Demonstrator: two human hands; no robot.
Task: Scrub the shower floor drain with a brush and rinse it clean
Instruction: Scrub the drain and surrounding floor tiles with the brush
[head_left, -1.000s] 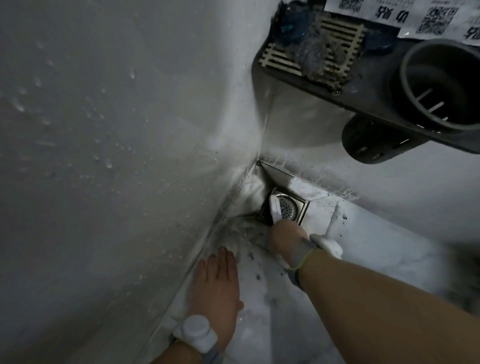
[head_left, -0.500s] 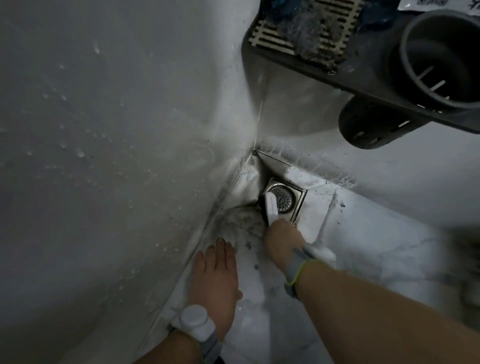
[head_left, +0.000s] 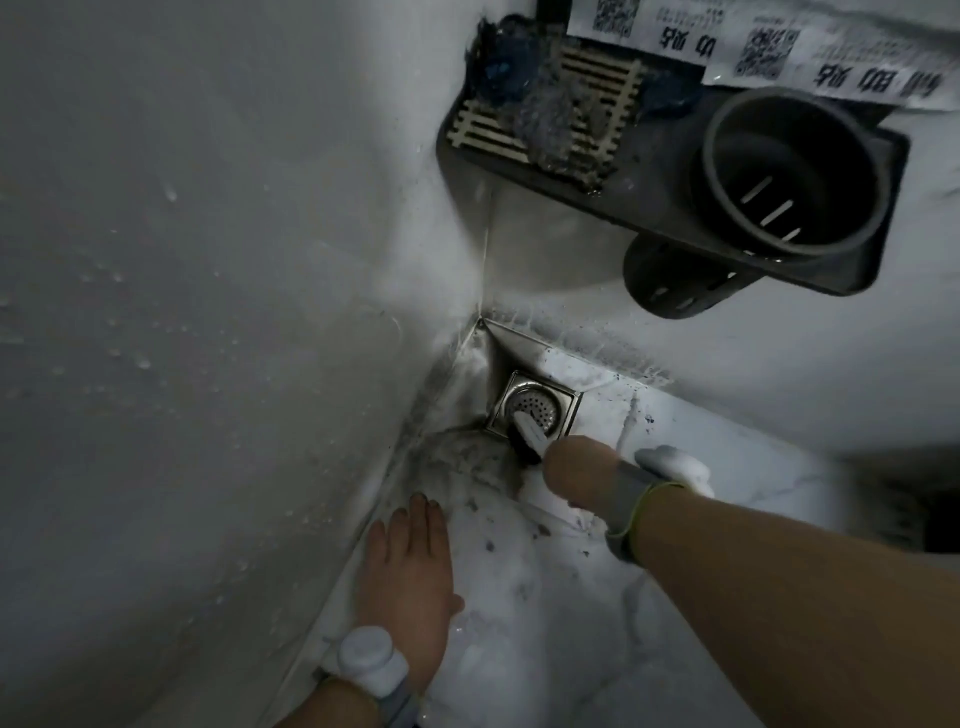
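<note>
A square steel floor drain (head_left: 535, 409) with a round perforated strainer sits in the corner of the white marble shower floor. My right hand (head_left: 582, 470) is shut on a white brush (head_left: 531, 435), whose dark bristle head presses on the drain's near edge. The brush's white handle end (head_left: 675, 465) sticks out behind my wrist. My left hand (head_left: 410, 566) lies flat on the wet floor by the left wall, fingers together, holding nothing.
A dark wall shelf (head_left: 649, 171) hangs above the corner with a slatted soap tray, a blue-grey scourer (head_left: 535, 109) and a dark cup holder (head_left: 789, 171). White tiled walls with water drops close in left and back. Dark grime spots the floor near the drain.
The brush head has slid from the drain's left side to its near edge, and my right hand has shifted right. My left hand has stayed flat on the floor.
</note>
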